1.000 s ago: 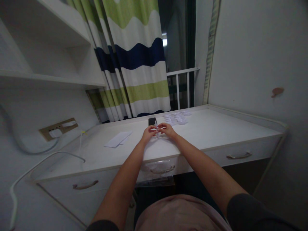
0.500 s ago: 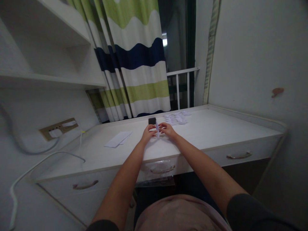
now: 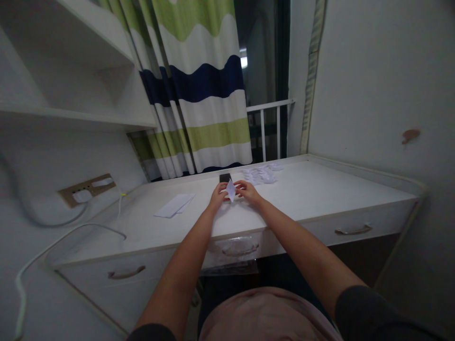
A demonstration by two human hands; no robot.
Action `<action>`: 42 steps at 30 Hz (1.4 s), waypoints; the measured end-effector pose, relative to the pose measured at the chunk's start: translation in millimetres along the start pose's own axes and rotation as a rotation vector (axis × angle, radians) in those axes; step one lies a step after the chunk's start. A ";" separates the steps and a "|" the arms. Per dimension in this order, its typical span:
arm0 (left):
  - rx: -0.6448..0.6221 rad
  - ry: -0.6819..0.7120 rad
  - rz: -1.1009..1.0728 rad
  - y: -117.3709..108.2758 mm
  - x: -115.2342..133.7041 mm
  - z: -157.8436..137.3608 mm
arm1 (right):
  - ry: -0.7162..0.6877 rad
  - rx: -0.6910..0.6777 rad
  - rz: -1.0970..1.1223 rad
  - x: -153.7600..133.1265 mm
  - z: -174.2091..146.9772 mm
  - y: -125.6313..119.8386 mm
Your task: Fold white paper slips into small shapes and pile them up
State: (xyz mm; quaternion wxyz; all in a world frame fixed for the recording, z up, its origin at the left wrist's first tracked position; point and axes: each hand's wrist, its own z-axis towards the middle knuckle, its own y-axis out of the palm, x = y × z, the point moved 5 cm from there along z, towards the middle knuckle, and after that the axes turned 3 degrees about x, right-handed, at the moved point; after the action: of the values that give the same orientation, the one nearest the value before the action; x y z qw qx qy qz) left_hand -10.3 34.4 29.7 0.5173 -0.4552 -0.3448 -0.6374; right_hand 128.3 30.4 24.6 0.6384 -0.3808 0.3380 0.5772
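Observation:
Between my two hands, just above the white desk, is a small folded piece of white paper (image 3: 231, 190) with a pointed, diamond-like outline. My left hand (image 3: 217, 195) grips its left side with bent fingers. On the other side, my right hand (image 3: 248, 192) pinches the paper between thumb and fingers. Directly behind the hands lies a small black object (image 3: 225, 178), partly covered by them. A cluster of small folded white papers (image 3: 261, 174) rests farther back to the right. Flat sheets of white paper (image 3: 175, 205) lie on the desk to the left.
The white desk (image 3: 320, 189) has a raised back edge and drawers with metal handles (image 3: 126, 273). A white cable (image 3: 88, 225) loops over its left side near a wall socket (image 3: 87, 190). A striped curtain (image 3: 209, 113) hangs behind, and a shelf (image 3: 81, 118) juts out upper left.
The folded paper has turned from nearly edge-on to showing a wider diamond-shaped face. Both hands stay in almost the same place, with slight finger shifts.

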 end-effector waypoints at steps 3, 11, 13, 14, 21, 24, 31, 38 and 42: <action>0.009 -0.007 -0.005 -0.6 -1.7 1.3 | 0.003 -0.007 0.000 0.7 -0.3 0.6; 0.084 0.050 0.068 -3.0 -7.3 6.1 | 0.006 -0.074 0.008 0.5 -1.0 6.0; 0.102 0.100 0.127 -4.3 -7.8 6.8 | 0.005 -0.096 0.006 0.1 -1.3 7.9; 0.110 0.123 0.155 -4.9 -7.9 7.0 | 0.003 -0.107 0.005 -0.3 -1.7 8.8; 0.162 0.235 0.300 -6.5 1.1 1.2 | 0.001 -0.141 0.017 -3.2 -4.8 13.1; 0.172 0.264 0.394 -5.1 8.0 -2.8 | 0.005 -0.144 0.015 -2.6 -5.6 14.9; 0.220 0.297 0.572 -3.5 16.0 -6.9 | 0.002 -0.151 0.044 -3.2 -7.7 18.0; 0.226 0.317 0.593 -3.5 15.0 -6.7 | -0.011 -0.194 0.058 -3.3 -6.8 18.7; 0.236 0.316 0.615 -2.8 14.4 -5.7 | -0.008 -0.204 0.056 -0.4 -5.9 19.5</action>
State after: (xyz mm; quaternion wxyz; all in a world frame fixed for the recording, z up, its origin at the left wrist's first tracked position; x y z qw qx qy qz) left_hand -15.0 24.9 41.3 0.7808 -0.3704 -0.1788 -0.4703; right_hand 109.0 25.9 20.2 0.5813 -0.4316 0.2855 0.6279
